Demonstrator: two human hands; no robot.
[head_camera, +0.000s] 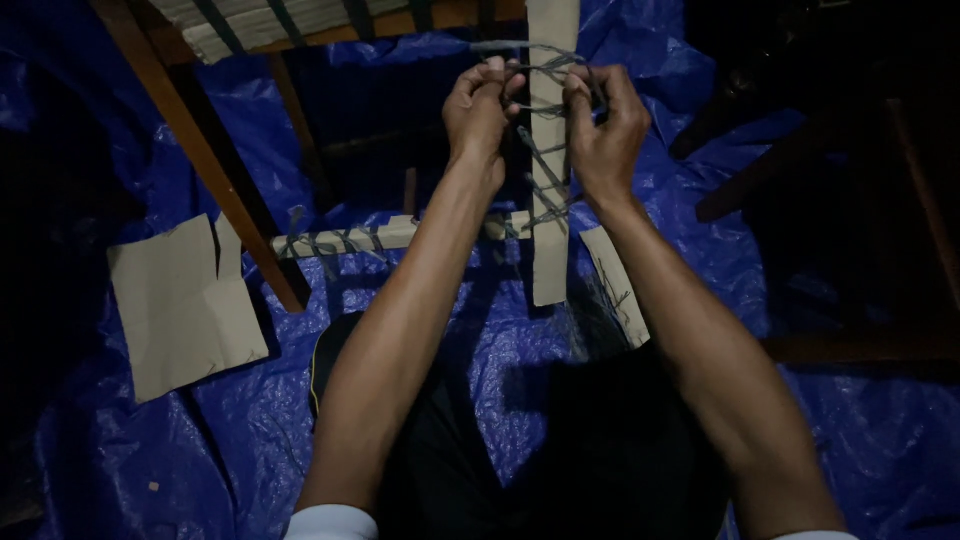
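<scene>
An upright cardboard-wrapped chair leg (551, 250) is bound with criss-crossing grey cord (545, 165). My left hand (479, 108) pinches the cord on the leg's left side near the top. On the right side, level with it, my right hand (603, 120) grips loops of the same cord. A horizontal wrapped rung (345, 240), also tied with cord, meets the leg lower down.
A wooden chair frame (205, 150) leans at the upper left, over a blue tarp (200, 430) covering the floor. A loose piece of cardboard (185, 305) lies at the left, another cardboard strip (618, 285) beside the leg. Dark wooden furniture (830, 160) stands at the right.
</scene>
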